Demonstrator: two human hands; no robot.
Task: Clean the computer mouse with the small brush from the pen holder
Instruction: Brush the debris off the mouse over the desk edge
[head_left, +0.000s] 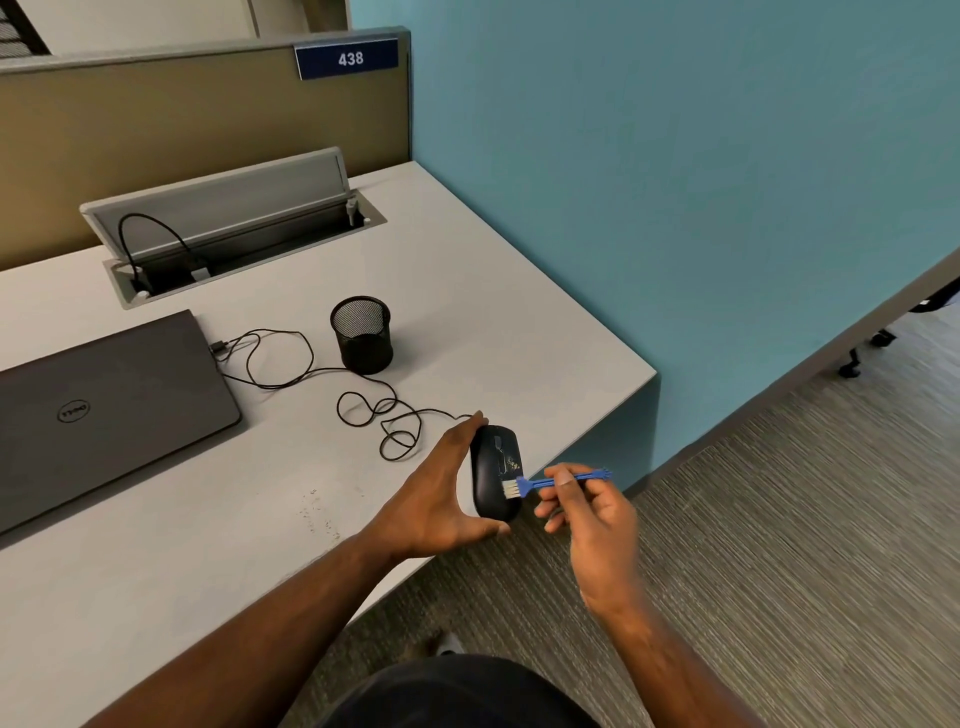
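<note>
My left hand (441, 493) grips a black wired computer mouse (492, 467) at the desk's right front edge, thumb under its near end, fingers along its left side. Pale crumbs lie beside the mouse's scroll wheel. A small blue brush (550, 482) is pinched in my right hand (587, 514), just right of the mouse; its white bristles touch the mouse's top on the right side. The black mesh pen holder (362, 335) stands upright further back on the desk.
A shut grey laptop (104, 410) lies at the left. The mouse's black cable (363, 405) loops across the white desk (208, 545) to it. An open cable tray (234, 228) sits at the back. Small crumbs (317, 512) speckle the desk. A teal wall stands to the right.
</note>
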